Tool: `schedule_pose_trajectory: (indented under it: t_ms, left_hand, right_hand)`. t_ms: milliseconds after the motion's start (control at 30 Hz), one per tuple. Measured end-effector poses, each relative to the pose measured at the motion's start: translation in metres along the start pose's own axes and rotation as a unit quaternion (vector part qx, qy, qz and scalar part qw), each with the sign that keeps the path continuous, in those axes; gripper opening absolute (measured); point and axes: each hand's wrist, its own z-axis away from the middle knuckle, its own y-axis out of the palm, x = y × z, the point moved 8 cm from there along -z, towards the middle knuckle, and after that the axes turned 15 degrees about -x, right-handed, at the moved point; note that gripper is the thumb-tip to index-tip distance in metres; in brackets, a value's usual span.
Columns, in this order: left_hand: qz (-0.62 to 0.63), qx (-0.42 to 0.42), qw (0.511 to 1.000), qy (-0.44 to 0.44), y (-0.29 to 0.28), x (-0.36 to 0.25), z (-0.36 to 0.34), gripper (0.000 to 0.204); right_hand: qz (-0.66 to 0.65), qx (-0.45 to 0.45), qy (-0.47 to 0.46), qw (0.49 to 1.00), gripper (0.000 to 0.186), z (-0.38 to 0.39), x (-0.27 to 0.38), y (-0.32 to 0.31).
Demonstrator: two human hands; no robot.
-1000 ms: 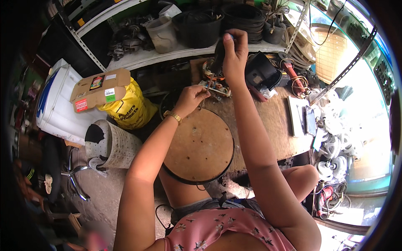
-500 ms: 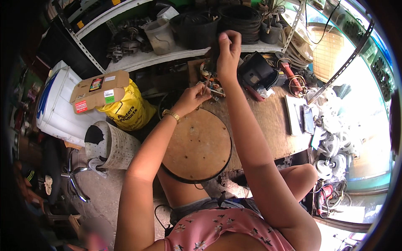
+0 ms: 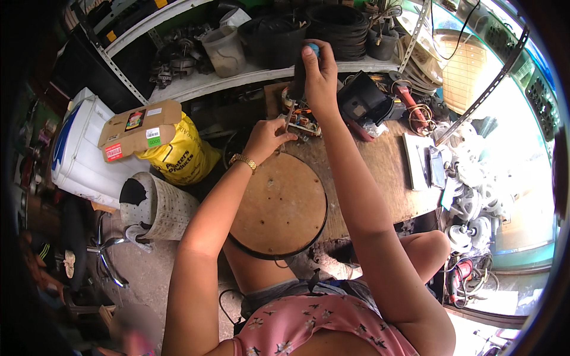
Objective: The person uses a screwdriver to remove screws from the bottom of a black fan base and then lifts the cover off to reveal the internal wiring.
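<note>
My right hand (image 3: 322, 74) is wrapped round an upright black tool with a blue top (image 3: 312, 52), raised above the bench. Below it, my left hand (image 3: 272, 136) pinches a thin metal shaft (image 3: 290, 114) near the far edge of a round tan board with a dark rim (image 3: 279, 204), which sits over my lap. Just behind the fingers lies a small open circuit board (image 3: 306, 121) with loose wires. The lower end of the shaft is hidden at my left fingers.
A wooden bench (image 3: 374, 178) holds a black housing (image 3: 362, 101), red tool (image 3: 414, 115) and white tray (image 3: 415, 163). A shelf (image 3: 196, 89) with buckets is behind. Leftward are a yellow sack (image 3: 184, 154), perforated bucket (image 3: 157, 207) and a blurred person (image 3: 133, 332). White wheel-like parts (image 3: 469, 237) pile up rightward.
My right hand has shifted a little left and up, exposing more of the tool's blue top. My left hand keeps its pinch, with slight movement of the fingers.
</note>
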Motion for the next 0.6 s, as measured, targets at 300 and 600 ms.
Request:
schedule_pose_trajectory:
  t_ms: [300, 600]
  left_hand:
    - [0.009, 0.074, 0.997, -0.019, 0.01, 0.025, 0.019, 0.021]
    - [-0.199, 0.138, 0.957, 0.161, 0.02, 0.015, 0.04, 0.016]
  right_hand:
    - [-0.306, -0.001, 0.217, 0.927, 0.048, 0.01, -0.022, -0.003]
    - [-0.084, -0.111, 0.074, 0.988, 0.051, -0.054, 0.025, -0.115]
